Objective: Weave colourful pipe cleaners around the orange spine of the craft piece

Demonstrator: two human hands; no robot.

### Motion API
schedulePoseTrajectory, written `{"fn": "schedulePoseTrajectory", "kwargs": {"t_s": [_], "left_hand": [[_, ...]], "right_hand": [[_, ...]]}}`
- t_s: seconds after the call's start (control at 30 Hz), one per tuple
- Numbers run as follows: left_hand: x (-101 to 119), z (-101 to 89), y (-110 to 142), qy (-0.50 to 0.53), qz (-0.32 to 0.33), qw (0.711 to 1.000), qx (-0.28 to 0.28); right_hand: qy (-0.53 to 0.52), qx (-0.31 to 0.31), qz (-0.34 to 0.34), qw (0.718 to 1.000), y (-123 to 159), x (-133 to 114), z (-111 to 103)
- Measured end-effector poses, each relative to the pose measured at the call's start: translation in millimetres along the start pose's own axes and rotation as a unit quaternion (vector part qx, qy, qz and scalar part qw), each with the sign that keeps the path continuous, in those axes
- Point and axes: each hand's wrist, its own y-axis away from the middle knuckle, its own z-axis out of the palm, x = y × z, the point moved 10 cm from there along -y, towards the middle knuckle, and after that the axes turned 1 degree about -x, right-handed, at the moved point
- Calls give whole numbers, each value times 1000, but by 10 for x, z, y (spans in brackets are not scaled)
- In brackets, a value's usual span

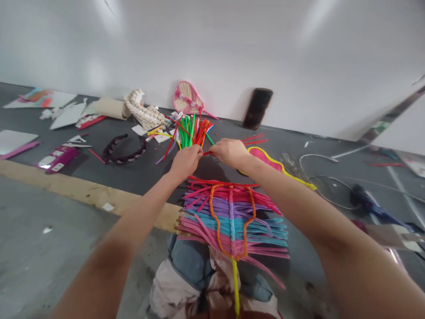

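Note:
My left hand and my right hand are close together over the table, fingers pinched. A short stretch of red pipe cleaner shows between them, an end in each hand. Just beyond my left hand lies a bundle of green pipe cleaners and red-orange pipe cleaners. Nearer to me, rows of red, purple, blue and pink pipe cleaners lie crosswise on a central stem. A twisted orange outline sits on top, and a yellow stem points toward my lap.
A phone leans against the white wall. Left are a dark braided headband, a purple box and a cream beaded piece. A pink leaf-shaped fan stands behind. Right are a yellow-edged pink piece and a cable.

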Motion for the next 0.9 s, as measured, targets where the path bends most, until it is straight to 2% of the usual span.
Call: {"fn": "schedulePoseTrajectory", "kwargs": {"t_s": [0.2,0.27,0.33,0.4,0.5,0.57,0.6,0.67,0.73,0.8,0.9], "left_hand": [[78,97,18,30,70,997,-19],[65,109,11,30,80,996,-23],[6,59,3,33,82,996,-21],[-122,-189,10,56,53,996,42],[-260,-779,201,87,-23,973,215],[-70,-1000,387,81,-23,961,263],[141,-1092,509,54,10,953,298],[664,-958,640,17,114,962,249],[1057,-669,737,-11,183,966,182],[1242,-381,778,-32,208,968,135],[1227,-96,735,-59,190,975,96]], "right_hand": [[29,-43,27,998,70,69,116],[40,-36,30,998,122,154,39],[37,0,64,997,240,329,-131],[13,65,127,990,475,553,-362],[-60,171,184,966,991,724,-624],[-101,187,174,962,1289,666,-605],[-115,189,159,962,1410,603,-565],[-143,199,118,962,1602,455,-467],[-169,198,91,961,1727,353,-344],[-161,189,89,965,1803,318,-241],[-94,180,88,975,1849,301,-177]]}}
